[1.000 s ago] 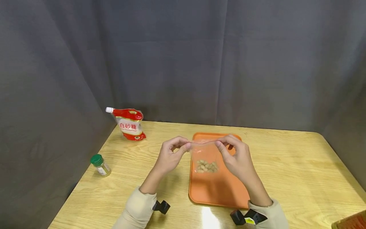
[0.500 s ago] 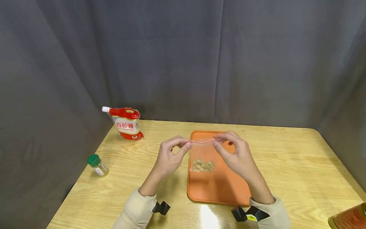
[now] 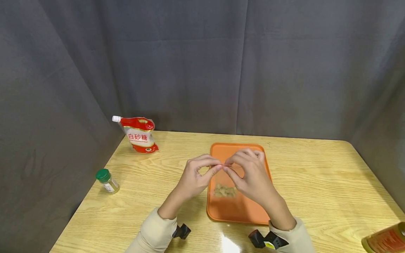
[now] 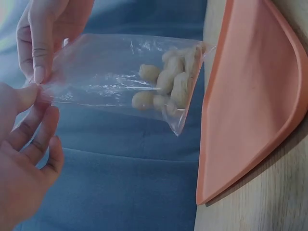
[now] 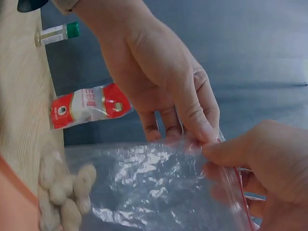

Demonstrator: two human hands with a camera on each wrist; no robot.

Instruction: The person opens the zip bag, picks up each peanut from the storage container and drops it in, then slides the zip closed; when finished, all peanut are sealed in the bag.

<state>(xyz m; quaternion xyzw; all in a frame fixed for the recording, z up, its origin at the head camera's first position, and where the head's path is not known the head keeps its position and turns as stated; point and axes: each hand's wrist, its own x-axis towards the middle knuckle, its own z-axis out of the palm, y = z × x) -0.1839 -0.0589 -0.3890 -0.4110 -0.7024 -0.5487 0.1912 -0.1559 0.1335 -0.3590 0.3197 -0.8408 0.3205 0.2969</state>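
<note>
A clear zip bag (image 4: 103, 72) with a red-edged mouth hangs upright over the orange tray (image 3: 237, 212). Several peanuts in their shells (image 3: 224, 190) lie at its bottom. My left hand (image 3: 196, 177) pinches the mouth between thumb and index finger. Right beside it, my right hand (image 3: 251, 175) also pinches that edge with thumb and fingertips, the two thumbs nearly meeting. In the right wrist view the bag (image 5: 144, 178) spans between both hands and the peanuts (image 5: 62, 192). Fingers partly cover the bag's top edge.
A red and white pouch of white sugar (image 3: 140, 135) with a white cap stands at the back left. Nearer, also left, is a small green-lidded jar (image 3: 108, 181). A red-labelled container (image 3: 386, 239) sits partly in view at the front right of the wooden table (image 3: 316, 182).
My right hand has slid left along the bag's mouth until it meets my left hand, which has shifted slightly right. The bag and its peanuts now hang slightly lower in the head view.
</note>
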